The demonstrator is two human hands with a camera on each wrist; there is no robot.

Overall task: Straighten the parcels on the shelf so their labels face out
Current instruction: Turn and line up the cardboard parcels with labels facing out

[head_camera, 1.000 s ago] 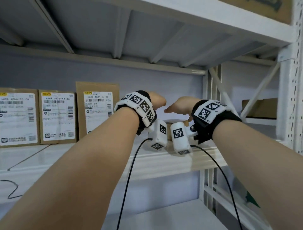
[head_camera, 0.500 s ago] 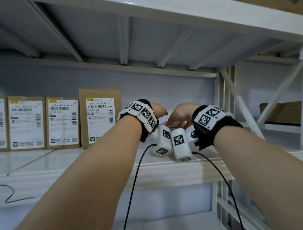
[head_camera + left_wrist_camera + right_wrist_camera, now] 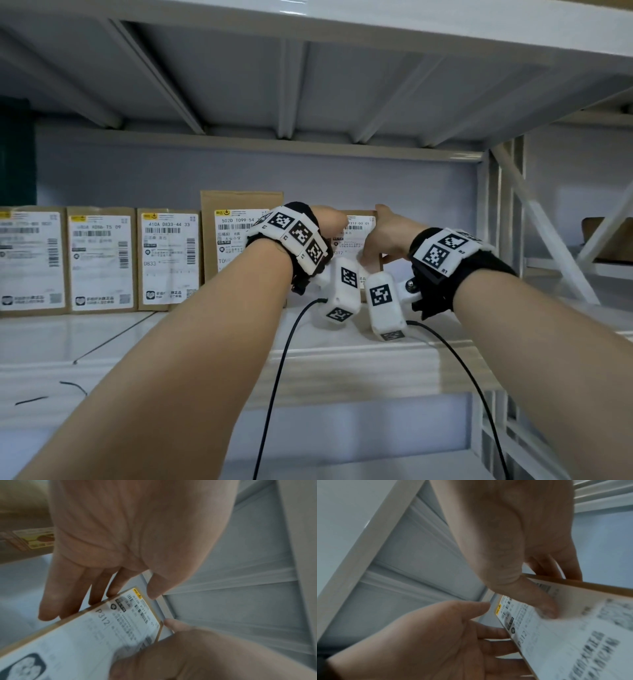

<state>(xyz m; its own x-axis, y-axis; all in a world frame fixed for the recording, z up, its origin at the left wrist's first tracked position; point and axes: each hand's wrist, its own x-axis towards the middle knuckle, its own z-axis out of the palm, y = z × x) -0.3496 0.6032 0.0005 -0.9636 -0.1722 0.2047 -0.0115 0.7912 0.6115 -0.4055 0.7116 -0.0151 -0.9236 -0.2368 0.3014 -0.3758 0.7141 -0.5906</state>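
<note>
White metal shelving filled the view, its ribbed upper deck overhead and a pale grey-blue wall behind. Diagonal brace crossed the right bay, where a brown carton sat on a neighbouring shelf. Four cardboard parcels stood upright in a row at the back, white labels facing out: three of like height on the left, a taller one just beside them. Both forearms and the marker-covered wrist units blocked much of the taller box and the shelf edge; black cables hung down from the units. Loose dark wire scraps lay on the left of the shelf. P312 parcel, right of the taller box, was held between both hands, label toward the camera. Left hand had fingers behind its left edge, thumb near the corner. Right hand pinched the top edge, thumb pressed on the label, fingers behind
</note>
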